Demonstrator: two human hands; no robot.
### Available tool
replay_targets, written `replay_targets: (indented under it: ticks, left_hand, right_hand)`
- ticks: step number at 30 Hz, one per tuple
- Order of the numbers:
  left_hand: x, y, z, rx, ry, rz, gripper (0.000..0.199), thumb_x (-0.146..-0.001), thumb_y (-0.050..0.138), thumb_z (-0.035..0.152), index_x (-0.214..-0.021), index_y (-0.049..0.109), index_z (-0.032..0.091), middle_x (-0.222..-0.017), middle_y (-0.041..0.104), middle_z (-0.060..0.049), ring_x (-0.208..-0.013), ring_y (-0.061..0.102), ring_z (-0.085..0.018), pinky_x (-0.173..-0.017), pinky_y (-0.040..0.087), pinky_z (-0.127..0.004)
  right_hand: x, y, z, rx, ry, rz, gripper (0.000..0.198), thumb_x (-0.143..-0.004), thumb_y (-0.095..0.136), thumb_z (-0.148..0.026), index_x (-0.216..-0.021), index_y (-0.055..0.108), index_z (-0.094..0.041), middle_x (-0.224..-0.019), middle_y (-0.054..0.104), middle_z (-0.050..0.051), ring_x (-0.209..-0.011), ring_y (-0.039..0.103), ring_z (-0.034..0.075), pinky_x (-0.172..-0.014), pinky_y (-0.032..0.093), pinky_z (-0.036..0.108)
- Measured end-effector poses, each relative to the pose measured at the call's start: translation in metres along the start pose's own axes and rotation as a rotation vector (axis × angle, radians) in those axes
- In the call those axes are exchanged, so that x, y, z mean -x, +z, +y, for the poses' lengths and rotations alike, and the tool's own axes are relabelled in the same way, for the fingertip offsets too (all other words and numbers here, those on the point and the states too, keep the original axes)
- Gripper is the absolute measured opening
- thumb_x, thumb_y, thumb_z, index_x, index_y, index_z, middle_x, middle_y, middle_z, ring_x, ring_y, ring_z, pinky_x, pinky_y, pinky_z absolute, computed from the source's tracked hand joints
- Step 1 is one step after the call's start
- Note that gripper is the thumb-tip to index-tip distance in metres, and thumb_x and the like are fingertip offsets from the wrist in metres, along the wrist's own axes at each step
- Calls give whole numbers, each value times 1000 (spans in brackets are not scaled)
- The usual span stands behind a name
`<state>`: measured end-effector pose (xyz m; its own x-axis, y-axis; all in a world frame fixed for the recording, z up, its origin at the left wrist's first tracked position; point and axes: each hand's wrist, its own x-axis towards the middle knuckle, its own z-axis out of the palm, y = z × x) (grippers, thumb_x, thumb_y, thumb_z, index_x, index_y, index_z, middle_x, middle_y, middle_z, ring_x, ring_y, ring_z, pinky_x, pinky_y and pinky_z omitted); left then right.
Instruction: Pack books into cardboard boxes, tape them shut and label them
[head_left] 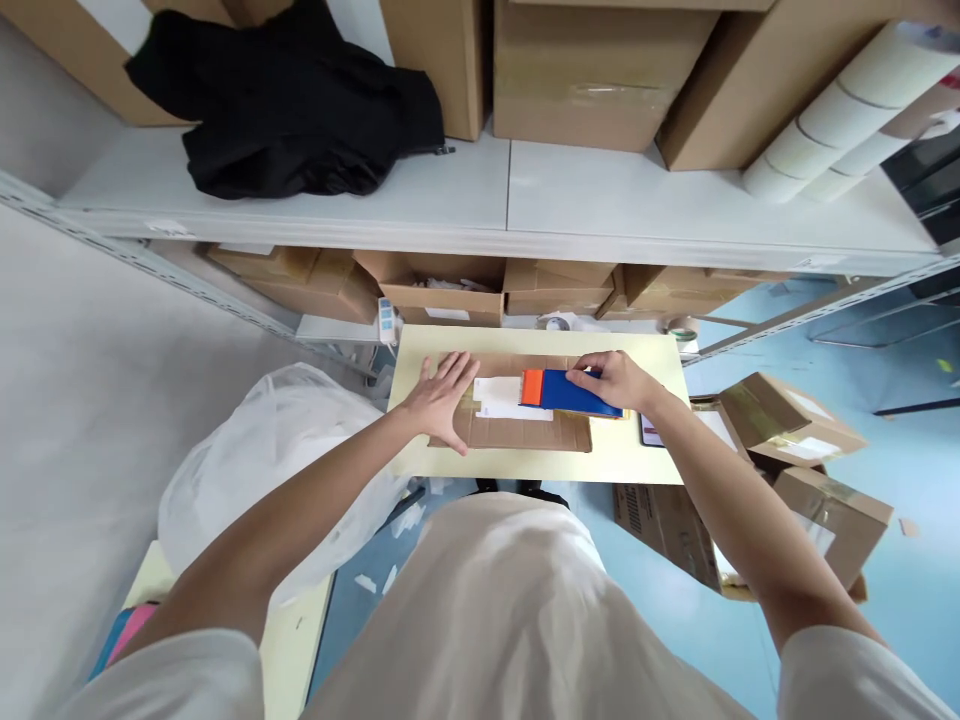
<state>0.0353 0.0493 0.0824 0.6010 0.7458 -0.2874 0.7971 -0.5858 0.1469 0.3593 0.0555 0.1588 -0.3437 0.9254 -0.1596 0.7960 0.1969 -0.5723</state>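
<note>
White shirt point(517, 600) in foreground. On the tabletop point(517, 342), 1 paper sheet point(499, 400) is placed on cardboard point(532, 435); taping appears incomplete. Left hand point(441, 405) spreads wide at the cardboard; right hand point(619, 380) grips the tape dispenser point(562, 392).

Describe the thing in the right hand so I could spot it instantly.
Find the pale yellow table by the grey shelves, then the brown cardboard on it. Over the cardboard's right part, the right hand holds a blue-and-orange tool. Its vivid colours set it apart from the nearby white sheet.
</note>
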Motion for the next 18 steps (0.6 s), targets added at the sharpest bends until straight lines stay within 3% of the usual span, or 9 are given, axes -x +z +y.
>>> replay_targets:
  ticks: [4,9,13,18]
  left_hand:
    - [-1,2,0,-25,-31,-25,148,-39,70,75,-152,0,11,-158,2,-21,-144,0,-43,-110,-5,-64]
    - [-3,2,2,-58,-34,-60,145,-42,66,78,-152,2,9,-158,3,-22,-144,-1,-44,-109,-7,-65]
    - [-1,0,6,-94,-56,-85,146,-39,67,78,-151,7,5,-157,4,-25,-143,-2,-46,-109,-9,-65]
    - [-7,9,22,-125,-85,-99,143,-44,64,81,-149,13,-1,-155,2,-30,-144,-1,-46,-110,-8,-64]
  right_hand:
    - [13,-24,32,18,-16,-49,37,-85,51,-49,-78,73,-20,-76,73,2,-65,63,15,-65,47,26]
    - [34,-43,118,3,113,-135,39,-82,53,-53,-79,74,-20,-76,75,3,-64,66,18,-59,50,27]
    - [36,-18,157,-21,97,-122,39,-82,53,-50,-81,75,-19,-80,76,5,-69,68,19,-64,52,28]
    - [33,12,159,-66,107,-54,37,-83,52,-49,-81,75,-20,-81,76,4,-71,68,19,-68,51,29]
